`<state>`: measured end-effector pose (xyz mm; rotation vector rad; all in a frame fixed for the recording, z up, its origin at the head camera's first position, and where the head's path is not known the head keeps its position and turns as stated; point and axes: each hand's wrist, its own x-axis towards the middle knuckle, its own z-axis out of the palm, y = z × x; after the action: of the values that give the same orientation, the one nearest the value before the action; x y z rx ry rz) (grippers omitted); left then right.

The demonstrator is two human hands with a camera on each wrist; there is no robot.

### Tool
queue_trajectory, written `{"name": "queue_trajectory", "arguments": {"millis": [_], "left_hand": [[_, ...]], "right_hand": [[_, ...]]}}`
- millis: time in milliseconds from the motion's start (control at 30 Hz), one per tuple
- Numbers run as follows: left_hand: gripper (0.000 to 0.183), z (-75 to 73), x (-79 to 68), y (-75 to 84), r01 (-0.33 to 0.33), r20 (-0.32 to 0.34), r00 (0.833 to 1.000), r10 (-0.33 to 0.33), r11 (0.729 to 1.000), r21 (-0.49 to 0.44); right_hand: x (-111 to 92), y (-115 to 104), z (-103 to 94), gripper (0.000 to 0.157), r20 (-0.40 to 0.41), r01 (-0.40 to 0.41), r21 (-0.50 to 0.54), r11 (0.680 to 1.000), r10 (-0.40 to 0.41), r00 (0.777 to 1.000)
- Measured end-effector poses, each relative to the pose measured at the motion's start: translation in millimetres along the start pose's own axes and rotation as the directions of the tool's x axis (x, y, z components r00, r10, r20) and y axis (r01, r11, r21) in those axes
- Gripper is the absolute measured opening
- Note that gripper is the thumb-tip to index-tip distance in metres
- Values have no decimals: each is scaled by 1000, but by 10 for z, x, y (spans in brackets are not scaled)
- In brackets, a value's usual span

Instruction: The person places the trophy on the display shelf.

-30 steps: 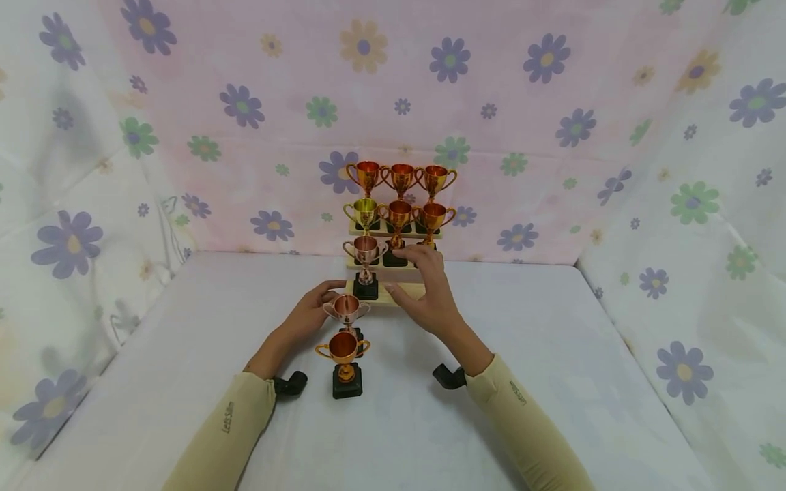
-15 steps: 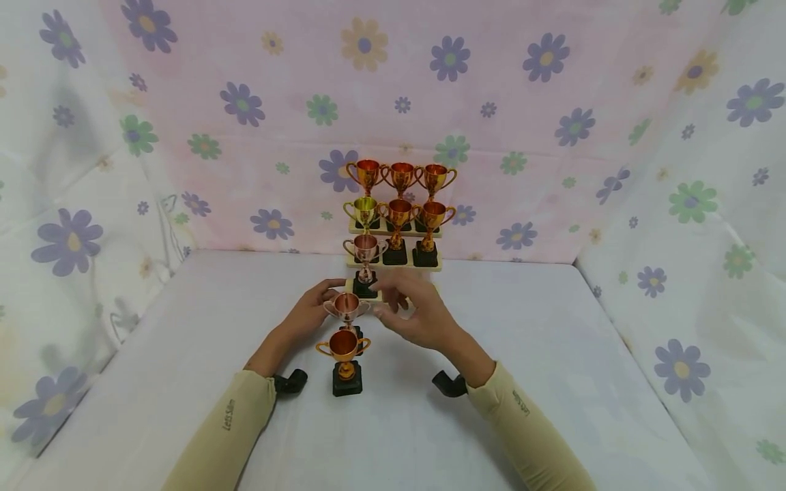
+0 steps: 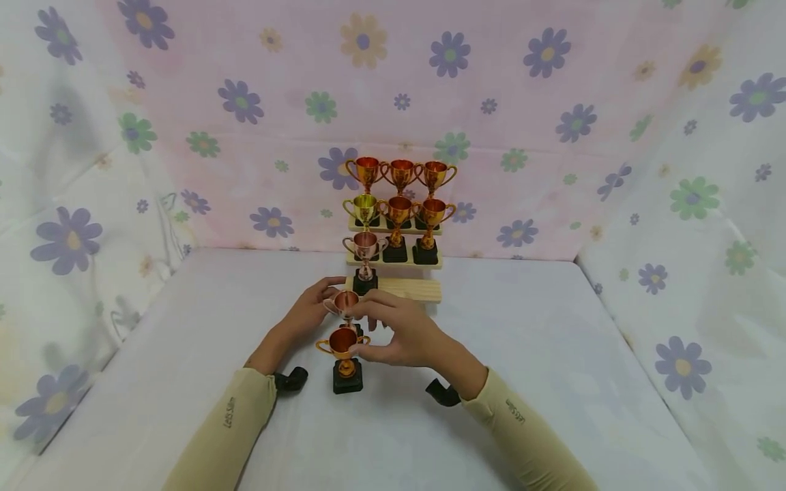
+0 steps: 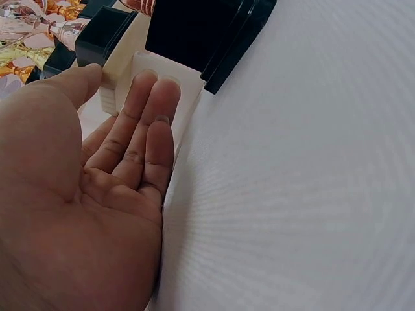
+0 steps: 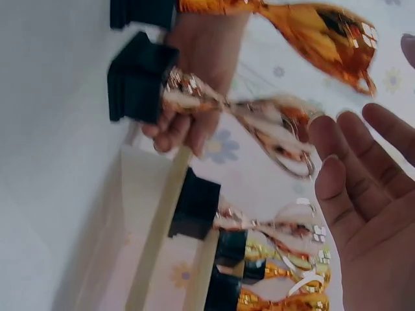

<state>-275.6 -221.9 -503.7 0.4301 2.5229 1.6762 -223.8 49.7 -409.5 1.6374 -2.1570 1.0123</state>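
A tiered wooden display stand [image 3: 417, 290] holds small trophy cups on black bases. My left hand [image 3: 305, 312] rests against the left end of its lowest step; in the left wrist view the thumb touches the step's edge and the fingers lie nearly straight against a pale support. On the table before the stand stands a rose-gold trophy [image 5: 259, 123]. Closer to me is an orange-gold trophy [image 3: 347, 376]. My right hand [image 3: 402, 331] has its loosely bent fingers spread right beside these two cups, fingertips at the rose-gold cup's rim, gripping nothing.
Another rose-gold trophy [image 3: 365, 247] stands at the left end of the lowest step, with bare wood to its right. The upper steps carry several gold trophies [image 3: 400, 213]. A flower-print cloth [image 3: 393, 75] hangs behind the white table [image 3: 522, 327].
My right hand has come down and left from the stand's right part to beside the two cups on the table. The left hand has stayed at the stand's end.
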Motion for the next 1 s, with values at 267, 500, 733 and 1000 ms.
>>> {"name": "queue_trajectory", "arguments": {"millis": [267, 500, 733, 1000], "left_hand": [[55, -9, -11, 14, -22, 9, 1000, 22, 1000, -13], [53, -3, 5, 15, -12, 2, 1000, 12, 1000, -19], [54, -14, 12, 10, 6, 3, 1000, -6, 1000, -7], [54, -1, 10, 4, 10, 3, 1000, -10, 1000, -22]], "right_hand": [[17, -30, 174, 52, 54, 20, -11, 1000, -19, 998], [8, -44, 211, 53, 99, -3, 8, 1000, 2, 995], [2, -40, 222, 53, 102, -2, 15, 1000, 1, 995], [-7, -44, 206, 52, 107, 5, 31, 1000, -8, 994]]}}
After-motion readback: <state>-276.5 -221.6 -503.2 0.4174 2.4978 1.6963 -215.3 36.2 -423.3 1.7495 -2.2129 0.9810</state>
